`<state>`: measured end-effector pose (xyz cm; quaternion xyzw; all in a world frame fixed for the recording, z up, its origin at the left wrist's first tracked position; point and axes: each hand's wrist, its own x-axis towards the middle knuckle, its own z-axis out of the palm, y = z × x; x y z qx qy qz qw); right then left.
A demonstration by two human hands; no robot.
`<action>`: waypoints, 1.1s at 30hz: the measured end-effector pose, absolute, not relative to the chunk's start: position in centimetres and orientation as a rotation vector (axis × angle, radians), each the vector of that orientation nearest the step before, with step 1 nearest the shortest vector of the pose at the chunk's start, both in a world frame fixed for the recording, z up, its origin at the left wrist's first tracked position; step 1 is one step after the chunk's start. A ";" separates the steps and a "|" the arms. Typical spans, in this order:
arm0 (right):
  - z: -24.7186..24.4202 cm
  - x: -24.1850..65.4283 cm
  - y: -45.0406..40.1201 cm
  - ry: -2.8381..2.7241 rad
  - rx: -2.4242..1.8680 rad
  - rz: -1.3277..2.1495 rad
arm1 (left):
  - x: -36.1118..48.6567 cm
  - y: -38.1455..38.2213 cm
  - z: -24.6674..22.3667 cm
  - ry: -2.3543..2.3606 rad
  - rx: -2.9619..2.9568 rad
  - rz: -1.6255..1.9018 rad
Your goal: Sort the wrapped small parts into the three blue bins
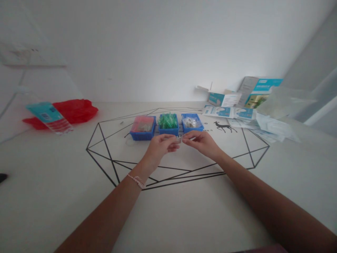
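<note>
My left hand (164, 144) is closed in a pinch around a small clear plastic piece (178, 140), whose exact kind I cannot make out. Facing it, the fingertips of my right hand (200, 141) are pinched together close to that piece; what they hold, if anything, is too small to name. Just beyond both hands stand three blue bins. The left bin (143, 136) has pinkish-red film and small greyish pieces inside. Green plastic pieces (167, 121) fill the middle bin (168, 131). Clear plastic pieces (191, 122) lie in the right bin (199, 128).
A red plastic bag (76, 110) and a blue-and-clear packet (50, 117) lie at the far left. Flat white-and-blue packets (218, 111), an opened carton (223, 99) and a bigger box (260, 91) are at the back right. A wall (147, 52) rises behind the printed white table (184, 211).
</note>
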<state>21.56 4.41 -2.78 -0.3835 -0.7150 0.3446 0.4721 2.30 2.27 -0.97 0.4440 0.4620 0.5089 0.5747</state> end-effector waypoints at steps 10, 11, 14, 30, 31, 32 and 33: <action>-0.6 23.8 6.6 -1.456 -1.159 0.103 | 2.4 1.8 -1.1 1.176 1.272 0.956; -0.5 24.1 6.9 -1.486 -1.156 -0.002 | 2.4 1.8 -1.1 1.189 1.295 0.937; -1.2 24.2 7.6 -1.721 -1.200 -0.178 | 2.7 1.7 -1.3 1.213 1.344 0.901; -2.6 23.4 6.8 -1.951 -1.276 -0.349 | 0.4 1.7 1.1 1.308 1.539 1.019; -2.7 23.5 6.7 -1.946 -1.288 -0.345 | -0.2 1.5 1.6 1.336 1.588 1.003; -2.7 23.5 6.8 -1.943 -1.299 -0.339 | -1.0 1.1 2.1 1.373 1.644 0.975; -2.8 23.6 6.8 -1.941 -1.308 -0.330 | -1.9 0.8 2.8 1.436 1.707 0.948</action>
